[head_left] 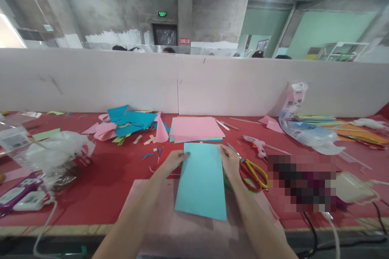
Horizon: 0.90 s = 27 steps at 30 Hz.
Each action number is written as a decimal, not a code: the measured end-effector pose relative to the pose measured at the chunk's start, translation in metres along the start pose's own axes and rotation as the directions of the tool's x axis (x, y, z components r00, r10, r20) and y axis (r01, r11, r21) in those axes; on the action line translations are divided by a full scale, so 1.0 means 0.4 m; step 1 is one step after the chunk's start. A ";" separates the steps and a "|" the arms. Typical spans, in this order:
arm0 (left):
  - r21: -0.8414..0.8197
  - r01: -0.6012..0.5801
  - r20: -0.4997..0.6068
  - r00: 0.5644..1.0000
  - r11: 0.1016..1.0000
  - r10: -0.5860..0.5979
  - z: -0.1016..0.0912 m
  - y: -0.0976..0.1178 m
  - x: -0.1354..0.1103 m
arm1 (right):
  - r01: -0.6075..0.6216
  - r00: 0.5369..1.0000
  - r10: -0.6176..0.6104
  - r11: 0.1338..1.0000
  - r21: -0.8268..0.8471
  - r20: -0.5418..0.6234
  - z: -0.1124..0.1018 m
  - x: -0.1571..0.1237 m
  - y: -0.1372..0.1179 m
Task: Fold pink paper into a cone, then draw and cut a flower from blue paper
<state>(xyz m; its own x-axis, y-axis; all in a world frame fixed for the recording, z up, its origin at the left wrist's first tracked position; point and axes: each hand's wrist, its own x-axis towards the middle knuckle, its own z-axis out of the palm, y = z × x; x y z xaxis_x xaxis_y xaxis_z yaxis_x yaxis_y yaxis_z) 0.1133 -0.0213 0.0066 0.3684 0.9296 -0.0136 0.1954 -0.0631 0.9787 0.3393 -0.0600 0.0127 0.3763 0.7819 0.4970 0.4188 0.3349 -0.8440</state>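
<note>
At the frame's centre, the left hand (174, 161) and right hand (230, 161) each pinch a top corner of the turquoise sheet (202, 181) (lying flat) on the red bench (106, 186), scissors (253, 170) just right.

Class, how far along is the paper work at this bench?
Done: a pink cone and cut blue scraps lie behind. In hand: left hand and right hand hold the turquoise sheet by its far corners. Left: the sheet is uncut and unfolded; the scissors lie beside it.

both hands, left hand (174, 161) and right hand (229, 161), grip the far corners of a turquoise paper sheet (202, 182) on a red worktop (103, 186), scissors (252, 170) just beside.
</note>
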 end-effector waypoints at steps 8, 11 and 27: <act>0.086 -0.069 -0.044 0.996 0.994 0.073 -0.006 -0.018 0.011 | -0.008 0.999 0.008 1.000 -0.010 -0.033 -0.001 0.003 0.003; -0.033 -0.077 0.143 0.986 0.997 0.081 0.002 -0.009 0.003 | -0.011 0.998 0.010 1.000 -0.018 -0.066 -0.006 0.007 0.012; 0.331 -0.175 -0.254 0.930 0.927 0.266 0.014 -0.034 0.031 | -0.052 0.996 0.051 0.999 -0.005 -0.076 -0.004 0.005 0.019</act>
<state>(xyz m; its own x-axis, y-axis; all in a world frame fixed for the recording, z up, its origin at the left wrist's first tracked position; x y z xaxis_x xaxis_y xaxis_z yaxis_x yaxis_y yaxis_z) 0.1204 -0.0110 -0.0081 0.1633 0.9398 0.3001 0.4175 -0.3414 0.8421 0.3447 -0.0569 0.0076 0.4593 0.7556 0.4671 0.4026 0.2916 -0.8677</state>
